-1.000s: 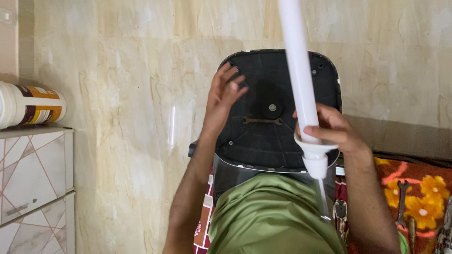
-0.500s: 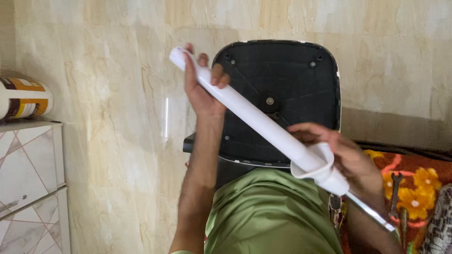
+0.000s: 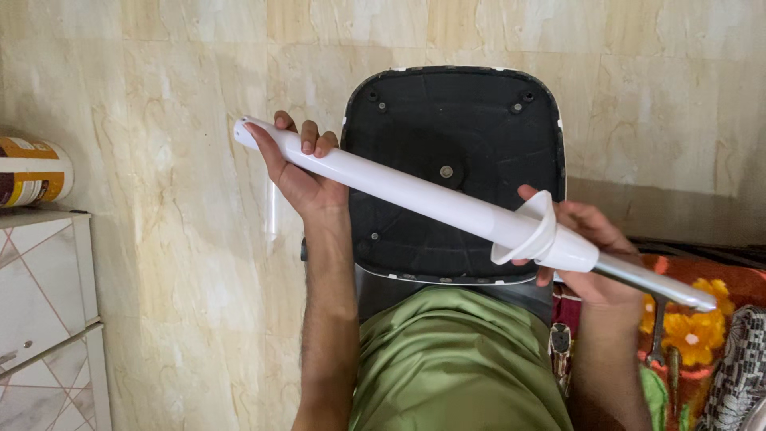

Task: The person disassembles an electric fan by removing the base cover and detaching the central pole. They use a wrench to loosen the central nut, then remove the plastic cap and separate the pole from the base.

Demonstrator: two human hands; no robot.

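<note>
The left hand [image 3: 299, 172] grips the far end of a long white tube [image 3: 415, 195], the right hand [image 3: 586, 255] clasps its flared collar. It lies slantwise above the upturned black base [image 3: 451, 120], not yet fitted there.

tube [image 3: 415, 191] across seat base [image 3: 455, 120], jar [image 3: 32, 172] left

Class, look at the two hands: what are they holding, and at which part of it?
Both hold one long white tube. The left hand grips its plain end; the right hand grips the flared collar end, near the metal rod.
</note>
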